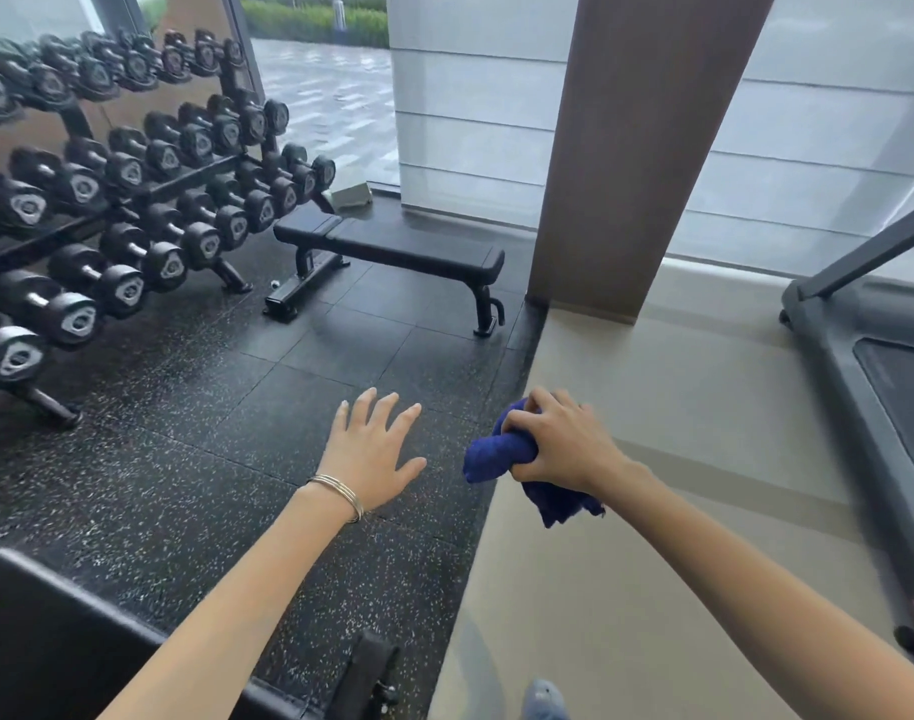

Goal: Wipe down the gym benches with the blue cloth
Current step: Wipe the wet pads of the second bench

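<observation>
A black flat gym bench [392, 246] stands on the dark rubber floor ahead, near the window. Part of another black bench [54, 626] shows at the lower left, close to me. My right hand [558, 441] grips a bunched blue cloth [496, 457] in the air, with loose ends hanging below the wrist. My left hand [374, 449] is held out over the floor with fingers spread and straight, holding nothing; thin bangles circle its wrist. Both hands are well short of the far bench.
A rack of black dumbbells [132, 189] fills the left side. A brown pillar [636, 148] rises right of the far bench. A treadmill [870, 366] stands at the right on the beige floor [652, 407]. A small grey box [350, 195] lies by the window.
</observation>
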Tool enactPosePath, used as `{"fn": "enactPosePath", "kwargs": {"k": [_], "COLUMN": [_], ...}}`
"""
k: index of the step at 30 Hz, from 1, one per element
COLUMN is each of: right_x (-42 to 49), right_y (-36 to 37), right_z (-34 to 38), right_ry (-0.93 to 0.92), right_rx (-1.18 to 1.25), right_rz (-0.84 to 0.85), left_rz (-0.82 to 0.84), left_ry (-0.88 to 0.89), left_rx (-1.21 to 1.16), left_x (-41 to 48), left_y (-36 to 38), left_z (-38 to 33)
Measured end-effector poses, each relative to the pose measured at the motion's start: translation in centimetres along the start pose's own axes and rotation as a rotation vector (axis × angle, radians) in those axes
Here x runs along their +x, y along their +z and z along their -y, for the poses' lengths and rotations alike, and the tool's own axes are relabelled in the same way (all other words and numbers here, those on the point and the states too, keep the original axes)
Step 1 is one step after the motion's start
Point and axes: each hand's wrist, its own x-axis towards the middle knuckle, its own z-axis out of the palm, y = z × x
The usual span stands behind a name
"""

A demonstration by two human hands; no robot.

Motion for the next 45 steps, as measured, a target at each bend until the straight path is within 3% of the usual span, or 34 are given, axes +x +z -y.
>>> {"fn": "enactPosePath", "kwargs": {"k": [9, 15, 35, 45], "right_x": [11.6, 17.7, 49.0, 61.5], "right_y": [-3.4, -4.1, -6.0, -3.4], "right_z": [-13.8, -18.4, -25.7, -29.4], "right_ry": [-0.116, -0.166, -0.095, -0.118], "right_rx": [-0.052, -0.028, -0.069, -0.054], "right_rz": [-0.045, -0.057, -0.042, 0.043], "left_rz": [-0.018, -0.018, -0.048, 0.081], "left_ry": [-0.081, -0.123, -0.040, -0.063], "left_rx": [-0.011, 0.014, -0.008, -0.013], "left_x": [14.7, 21.9, 53.8, 63.8], "left_y": [-2.4, -3.1, -4.2, -0.6], "left_z": [-6.2, -6.7, 5.5, 9.9]}}
